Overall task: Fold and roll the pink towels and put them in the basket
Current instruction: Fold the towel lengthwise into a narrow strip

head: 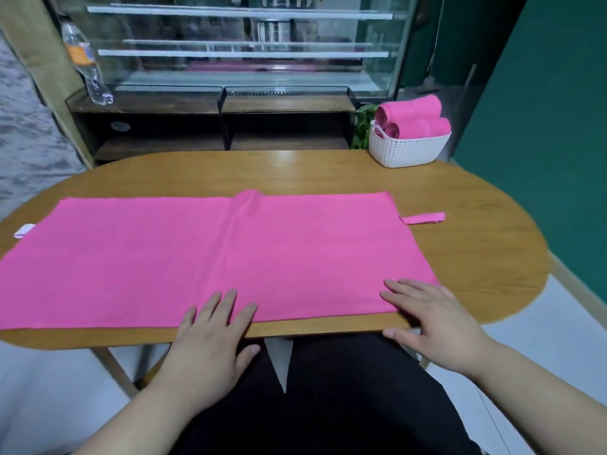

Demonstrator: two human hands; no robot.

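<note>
— How do the grips stand?
— Both lie wide and flat, holding nothing. The left grip (210,336) rests straight fingers on the near edge of the pink towel (197,257), with its palm off the near edge of the tabletop (476,241). The right grip (437,326) presses spread fingers on the towel's near right corner, thumb along the tabletop's rim.

— And the towel?
— It is spread flat under both sets of fingertips. It runs away from them across the tabletop and far out to the left of the left grip. A raised crease (246,205) runs front to back, just beyond the left grip. A pink loop (423,218) sticks out of the towel's right edge, beyond the right grip. A white label (23,230) shows at the far left corner.

— The basket?
— The white basket (407,152) stands well beyond the right grip, at the tabletop's far edge, apart from the towel. The upper rolled towel (410,110) lies on the lower rolled towel (420,128) inside it.

— Behind that?
— Green leaves (363,126) show just left of the basket. A glass display case (246,44) stands past the tabletop, with a plastic bottle (87,60) far beyond and left of the left grip. Dark trousers (345,389) lie below both grips.
</note>
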